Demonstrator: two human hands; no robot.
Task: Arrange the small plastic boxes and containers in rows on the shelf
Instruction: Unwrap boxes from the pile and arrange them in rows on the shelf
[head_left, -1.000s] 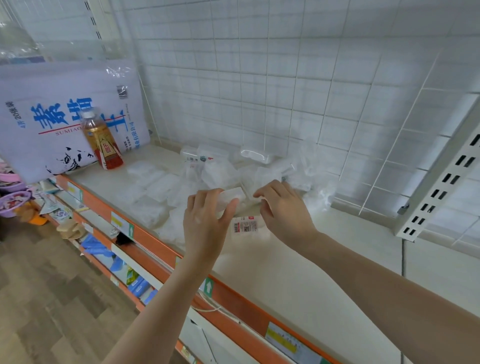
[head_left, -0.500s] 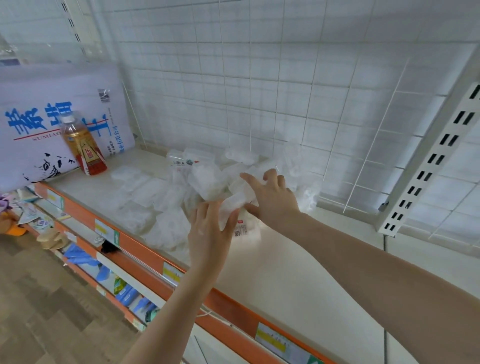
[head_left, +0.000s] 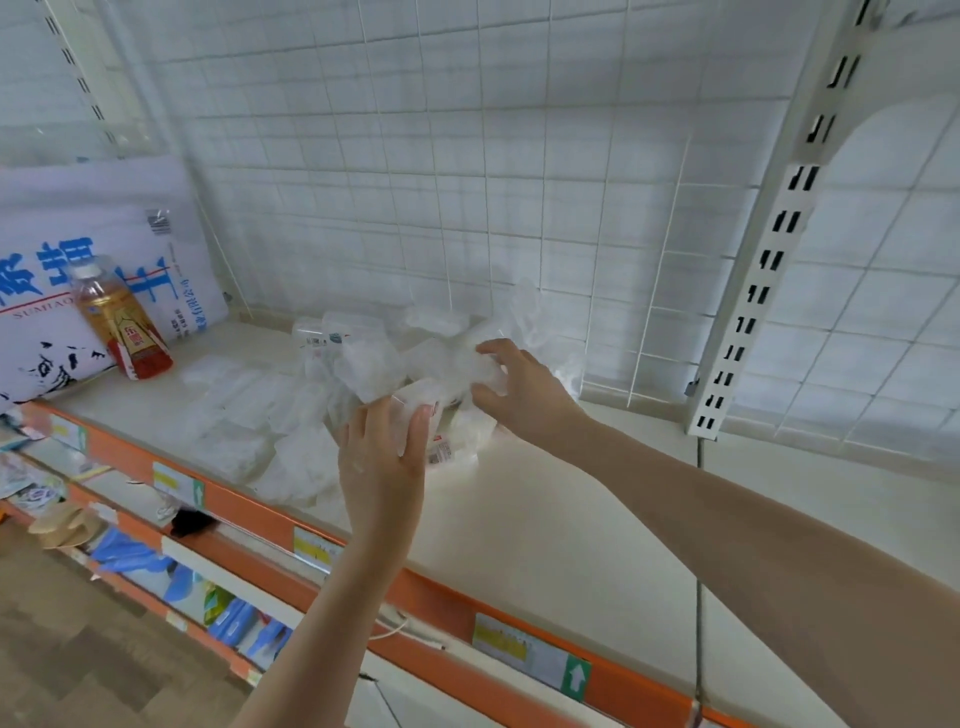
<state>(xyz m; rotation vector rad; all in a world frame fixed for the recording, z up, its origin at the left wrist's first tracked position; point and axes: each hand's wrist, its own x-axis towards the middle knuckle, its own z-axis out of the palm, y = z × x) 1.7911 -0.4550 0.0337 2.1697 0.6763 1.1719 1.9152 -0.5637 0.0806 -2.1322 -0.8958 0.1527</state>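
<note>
At frame centre, a small clear plastic box (head_left: 415, 410) with a red-and-white label is gripped by the left hand (head_left: 382, 457). The right hand (head_left: 524, 387), fingers curled, grasps a wrapped container (head_left: 480, 366) from the translucent pile (head_left: 322, 395) on the cream shelf (head_left: 545, 519).

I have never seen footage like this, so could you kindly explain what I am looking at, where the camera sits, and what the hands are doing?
There is no machine: a camera worn on a person's head looks down at their bare arms. They stand at a store shelf with an orange front edge. On it lies a jumble of small clear plastic boxes, plus a drink bottle leaning against a large printed bag. The left hand grips one clear box; the right hand grasps into the pile behind it.
</note>
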